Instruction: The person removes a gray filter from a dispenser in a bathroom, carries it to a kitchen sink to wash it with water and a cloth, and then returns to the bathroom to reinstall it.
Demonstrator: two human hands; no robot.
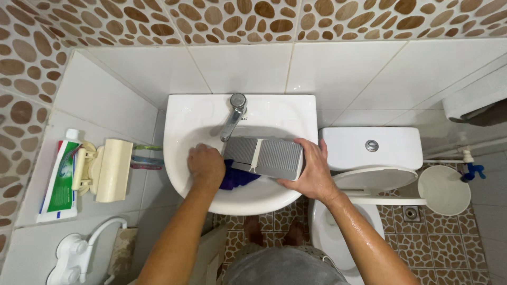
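Note:
I look down into a white washbasin (pixel 185 119) with a chrome tap (pixel 234 115). My right hand (pixel 311 171) grips the right end of a grey ribbed rectangular board (pixel 264 156) with a pale middle strip, held over the bowl under the tap. My left hand (pixel 206 164) is closed on a dark blue cloth (pixel 237 178) and presses it against the underside of the board's left part. Both forearms look wet.
On the left wall hang a cream toothbrush holder (pixel 110 170) and a toothpaste tube (pixel 59 182). A white toilet (pixel 369 150) with its lid up stands right of the basin, a round white bucket (pixel 443 190) beyond it. Brown pebble-pattern floor tiles lie below.

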